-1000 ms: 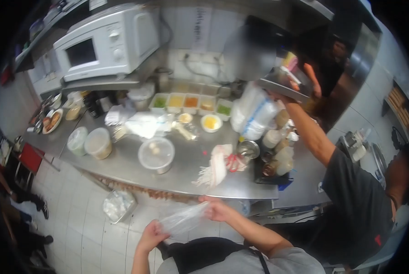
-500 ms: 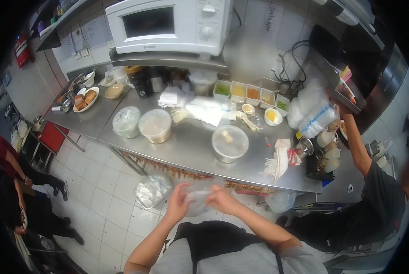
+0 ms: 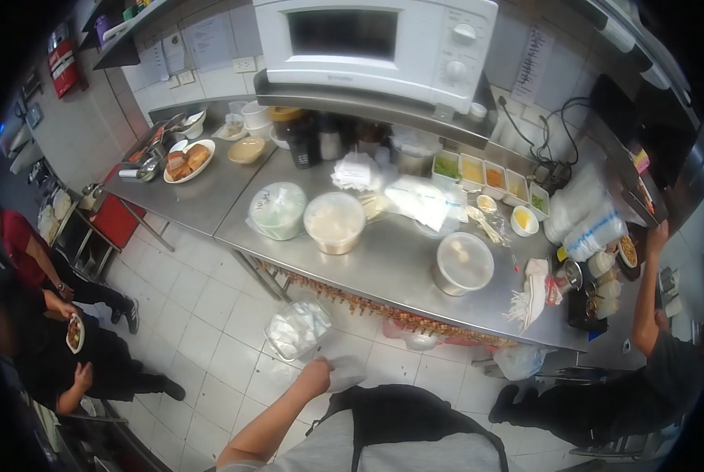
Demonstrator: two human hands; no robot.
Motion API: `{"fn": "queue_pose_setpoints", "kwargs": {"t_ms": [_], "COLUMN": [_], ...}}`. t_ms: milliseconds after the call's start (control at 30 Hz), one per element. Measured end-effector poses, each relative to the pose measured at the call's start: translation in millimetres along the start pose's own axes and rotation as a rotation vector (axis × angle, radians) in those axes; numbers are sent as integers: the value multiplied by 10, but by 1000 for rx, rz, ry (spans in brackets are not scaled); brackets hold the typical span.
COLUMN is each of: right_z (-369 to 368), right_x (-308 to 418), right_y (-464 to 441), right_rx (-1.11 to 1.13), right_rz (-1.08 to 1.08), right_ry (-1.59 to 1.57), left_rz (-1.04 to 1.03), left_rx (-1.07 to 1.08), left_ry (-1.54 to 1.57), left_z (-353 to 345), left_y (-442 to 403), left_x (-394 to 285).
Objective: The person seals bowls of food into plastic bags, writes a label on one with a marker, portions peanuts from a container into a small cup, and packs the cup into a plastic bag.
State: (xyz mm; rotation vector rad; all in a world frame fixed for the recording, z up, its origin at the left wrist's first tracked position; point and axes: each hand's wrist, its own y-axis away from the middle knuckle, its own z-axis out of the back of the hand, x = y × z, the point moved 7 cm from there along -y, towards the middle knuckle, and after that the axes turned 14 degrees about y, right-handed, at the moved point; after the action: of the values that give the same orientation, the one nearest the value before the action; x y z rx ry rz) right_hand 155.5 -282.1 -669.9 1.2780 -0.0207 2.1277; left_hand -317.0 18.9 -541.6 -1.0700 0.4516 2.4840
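My left hand [image 3: 314,377] is closed on a clear plastic bag [image 3: 347,373], held low in front of my body, short of the steel table [image 3: 391,275]. My right hand does not show; my forearm on that side is out of sight too. Just beyond the left hand, a plastic-lined bin [image 3: 298,329] stands on the tiled floor. On the table beyond are a lidded round tub [image 3: 463,263], another pale tub [image 3: 334,223] and a tub with greenish contents [image 3: 278,211].
A microwave [image 3: 375,47] sits on a shelf above the table. Several small trays of chopped ingredients [image 3: 494,178] line the back. To the right, a co-worker's arm [image 3: 649,291] reaches up; two people stand at left, one with a plate [image 3: 75,333]. A cloth [image 3: 531,294] lies near the table's right end.
My view has swung left. My right hand has let go of the plastic bag and dropped out of sight, while my left keeps hold of it. The co-worker at right has raised an arm.
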Motion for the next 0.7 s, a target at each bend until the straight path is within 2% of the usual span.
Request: {"fn": "queue_pose_setpoints", "kwargs": {"t_ms": [33, 200, 267, 600, 700], "right_z": [-75, -139, -155, -65, -84], "right_x": [149, -2, 34, 790, 1095], "right_y": [16, -44, -42, -85, -74], "right_rx": [1, -8, -18, -75, -88], "right_rz": [13, 62, 79, 145, 147], "right_ry": [25, 142, 186, 435, 507], "left_rz": [121, 231, 87, -33, -62], "left_rx": [66, 108, 71, 48, 143], "left_ry": [-34, -27, 9, 78, 43], "left_z": [-89, -102, -96, 83, 39], "left_y": [47, 106, 21, -307, -408], "left_x": [210, 296, 195, -294, -300]}}
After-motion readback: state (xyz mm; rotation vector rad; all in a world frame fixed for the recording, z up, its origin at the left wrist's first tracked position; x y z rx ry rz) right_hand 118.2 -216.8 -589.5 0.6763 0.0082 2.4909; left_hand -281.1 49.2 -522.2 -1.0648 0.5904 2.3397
